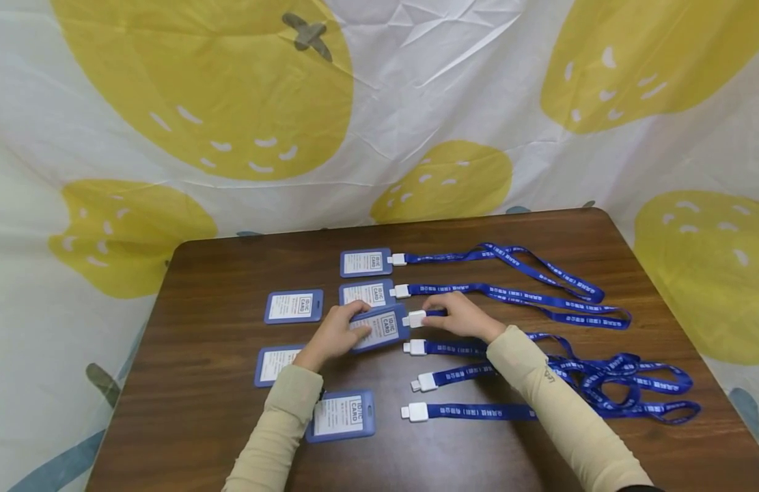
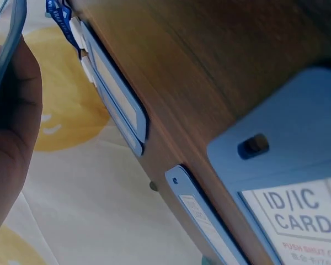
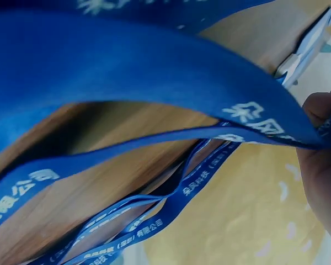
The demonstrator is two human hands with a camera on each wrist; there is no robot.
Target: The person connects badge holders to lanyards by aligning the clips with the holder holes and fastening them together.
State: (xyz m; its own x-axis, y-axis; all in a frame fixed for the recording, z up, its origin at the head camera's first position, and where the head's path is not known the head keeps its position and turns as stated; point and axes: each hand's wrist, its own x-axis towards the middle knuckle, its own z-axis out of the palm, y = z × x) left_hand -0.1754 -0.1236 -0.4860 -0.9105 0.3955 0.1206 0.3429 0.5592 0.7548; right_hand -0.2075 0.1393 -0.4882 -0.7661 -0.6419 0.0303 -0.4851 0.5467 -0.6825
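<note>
My left hand (image 1: 337, 335) grips a blue ID card holder (image 1: 388, 325), raised and slightly tilted over the middle of the table. In the left wrist view that holder's edge (image 2: 15, 33) shows beside the curled fingers. Between thumb and fingers, my right hand (image 1: 464, 317) pinches a blue lanyard just behind its white clip (image 1: 415, 318). The clip's tip meets the slotted end of the holder; whether it is fastened there I cannot tell. The lanyard's strap (image 3: 154, 66) loops away from the right hand (image 3: 326, 160) in the right wrist view.
Behind the hands lie two card holders (image 1: 354, 263) joined to lanyards (image 1: 447, 257). Loose card holders (image 1: 293, 307) lie to the left and in front. Several loose lanyards (image 1: 471, 411) stretch rightward, their straps tangled. A fruit-print cloth (image 1: 281, 205) hangs behind the brown table (image 1: 201, 287).
</note>
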